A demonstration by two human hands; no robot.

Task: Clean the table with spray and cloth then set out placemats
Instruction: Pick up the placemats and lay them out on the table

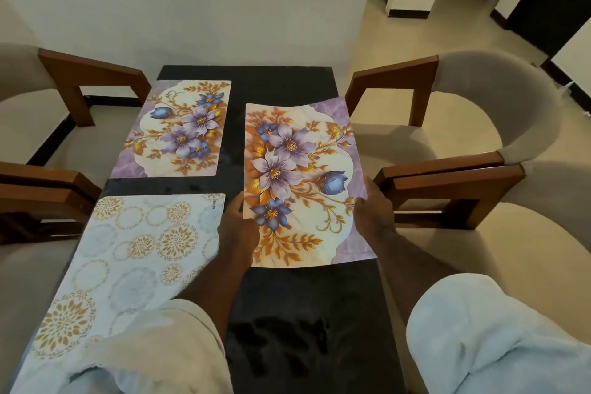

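Dark glossy rectangular table point(281, 297) is the landmark. Both hands hold a purple-and-gold floral placemat point(300, 182) above its right half: left hand point(238, 227) grips the left edge, right hand point(372, 211) the right edge. A matching floral placemat point(179, 128) lies flat far-left, a pale gold-circle patterned placemat point(128, 259) near-left. Brown wooden chairs with beige cushions point(447, 125) flank both sides.

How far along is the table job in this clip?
Done: a floral mat and a gold-circle mat lie flat on the left of the table; no spray or cloth shows. In hand: left hand and right hand hold a second floral mat above the right side. Left: lay it down; the near right spot is bare.
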